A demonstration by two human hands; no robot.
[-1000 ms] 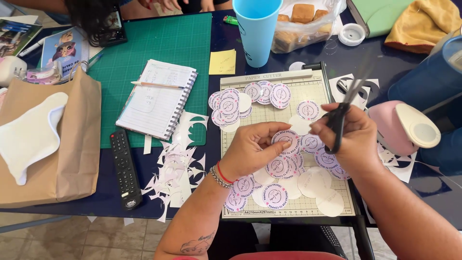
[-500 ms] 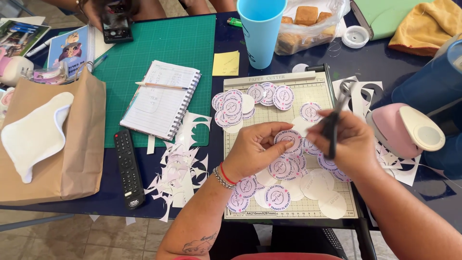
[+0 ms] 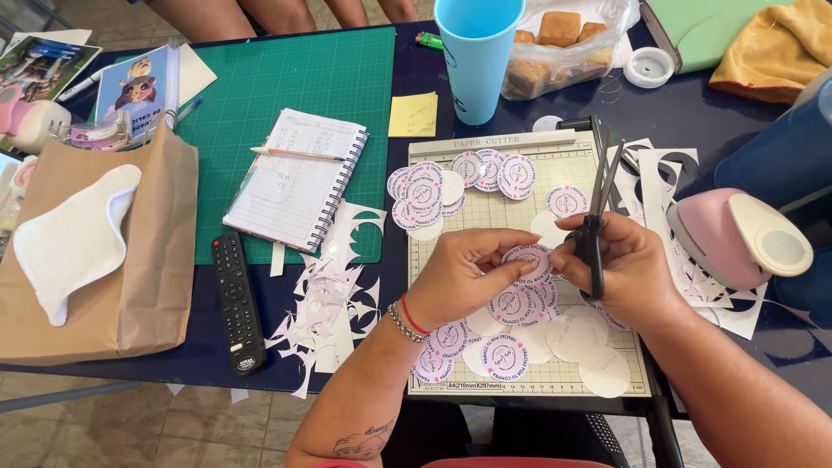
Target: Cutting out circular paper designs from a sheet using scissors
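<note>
My left hand [image 3: 468, 273] pinches a round printed paper sticker [image 3: 526, 257] over the paper cutter board [image 3: 520, 373]. My right hand [image 3: 628, 269] grips black scissors [image 3: 598, 208], blades pointing up and away, slightly apart, and its fingertips also touch the sticker. Several more round stickers lie on the board, a pile [image 3: 455, 186] at its far edge and others [image 3: 507, 351] under my hands.
A pink round paper punch [image 3: 737, 238] sits to the right on cut paper scraps. Left of the board lie paper offcuts [image 3: 334, 295], a black remote [image 3: 236, 299], a spiral notebook [image 3: 295, 178] on a green cutting mat [image 3: 286, 78], a brown paper bag [image 3: 130, 251]. A blue cup [image 3: 475, 56] stands beyond.
The scissors have swung from a slanted pose to more upright in my right hand. Both hands have drawn closer together around the one sticker.
</note>
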